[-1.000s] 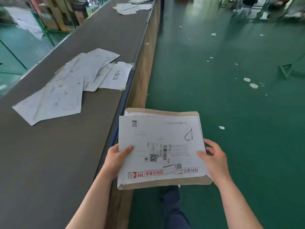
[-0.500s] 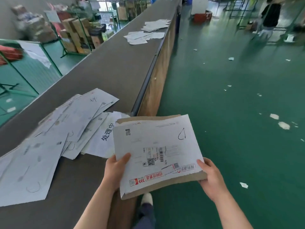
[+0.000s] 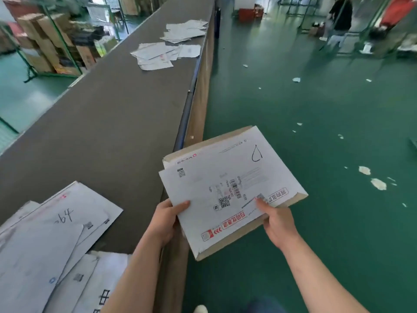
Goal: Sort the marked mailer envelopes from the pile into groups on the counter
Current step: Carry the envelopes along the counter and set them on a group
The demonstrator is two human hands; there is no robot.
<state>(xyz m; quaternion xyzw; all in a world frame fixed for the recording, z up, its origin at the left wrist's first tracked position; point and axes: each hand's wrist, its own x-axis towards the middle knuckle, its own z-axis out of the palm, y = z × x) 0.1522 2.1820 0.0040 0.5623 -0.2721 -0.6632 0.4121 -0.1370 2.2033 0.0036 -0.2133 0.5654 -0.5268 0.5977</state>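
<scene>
Both hands – left hand [image 3: 165, 219], right hand [image 3: 276, 222] – grip envelope stack [image 3: 225, 184].

Handwritten "4" — on a counter envelope [image 3: 65, 219].

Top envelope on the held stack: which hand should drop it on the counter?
Probably the left hand: it grips the stack's counter-side edge, next to the counter. The right hand holds the floor-side edge and would have to cross over the stack.
</scene>
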